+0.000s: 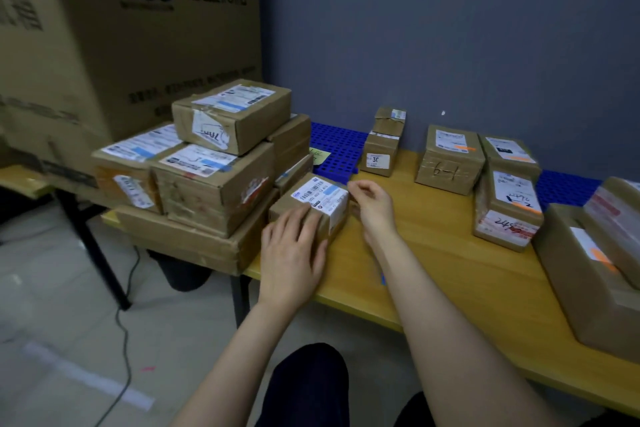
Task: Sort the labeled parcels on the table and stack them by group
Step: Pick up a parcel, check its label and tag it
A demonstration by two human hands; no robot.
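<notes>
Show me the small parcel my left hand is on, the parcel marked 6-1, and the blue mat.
Small parcel (317,192): head view, white top label.
Parcel marked 6-1 (446,172): head view, handwritten front face.
Blue mat (337,146): head view, bare grid.

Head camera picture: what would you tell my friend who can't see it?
A person's left hand rests flat on a small labeled parcel on a yellow table, the right hand curled beside it. A stack of parcels sits at left, and other parcels stand in groups at right.
</notes>
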